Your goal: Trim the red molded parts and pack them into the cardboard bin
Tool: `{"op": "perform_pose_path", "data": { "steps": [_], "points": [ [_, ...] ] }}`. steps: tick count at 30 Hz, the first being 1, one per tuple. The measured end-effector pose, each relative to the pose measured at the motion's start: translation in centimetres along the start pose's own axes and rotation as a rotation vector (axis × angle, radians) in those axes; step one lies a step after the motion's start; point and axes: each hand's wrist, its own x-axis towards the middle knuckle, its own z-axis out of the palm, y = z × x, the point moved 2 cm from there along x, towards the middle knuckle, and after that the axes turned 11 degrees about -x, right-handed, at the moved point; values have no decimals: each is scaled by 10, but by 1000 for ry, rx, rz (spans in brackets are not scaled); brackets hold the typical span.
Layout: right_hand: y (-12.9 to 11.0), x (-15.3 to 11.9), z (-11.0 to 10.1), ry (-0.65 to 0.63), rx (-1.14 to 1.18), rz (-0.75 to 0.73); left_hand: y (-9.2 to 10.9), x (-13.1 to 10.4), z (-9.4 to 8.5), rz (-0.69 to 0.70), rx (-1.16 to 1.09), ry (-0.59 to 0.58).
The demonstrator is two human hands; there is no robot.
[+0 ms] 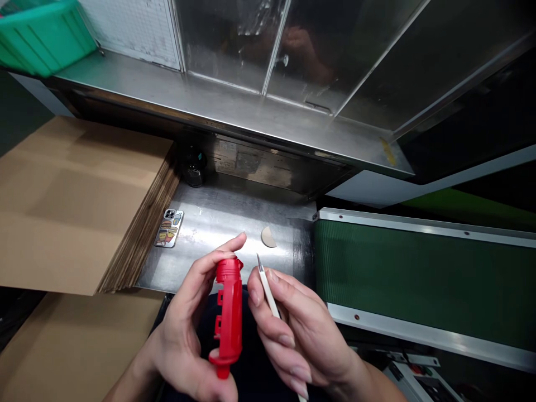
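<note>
My left hand [188, 324] grips a red plastic part [231, 318] by its two ends, thumb at the bottom and fingers at the top. The part is long, with a round ribbed end and small square loops along its left side. In my right hand [297, 329] is a slim white-handled craft knife [269, 293], held like a pen. Its pointed blade aims up and away, close to the red part but apart from it. Just beyond the knife tip, a small beige half-round piece [268, 237] lies on the metal table [234, 204].
A tall stack of cardboard sheets [84, 195] stands at the left. Beside it lie a phone in a sticker-patterned case [169, 228] and a dark bottle [195, 167]. A green conveyor belt [419, 273] runs off to the right. A green bin [46, 39] rests on the metal shelf [209, 100].
</note>
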Motion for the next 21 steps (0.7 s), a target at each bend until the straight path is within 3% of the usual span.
{"op": "perform_pose_path", "data": {
  "steps": [6,11,17,21],
  "points": [
    [-8,-2,-15,172,-293,-94,-6,-7,-9,-63,80,-36],
    [-26,-22,-40,301,-932,-85,-10,-22,-3,-167,96,-58],
    [-45,-30,-25,68,-1543,-39,-10,-38,7,-201,195,-156],
    [-52,-26,-12,7,-1751,-43,-9,-41,13,-166,207,-184]
  ]
}}
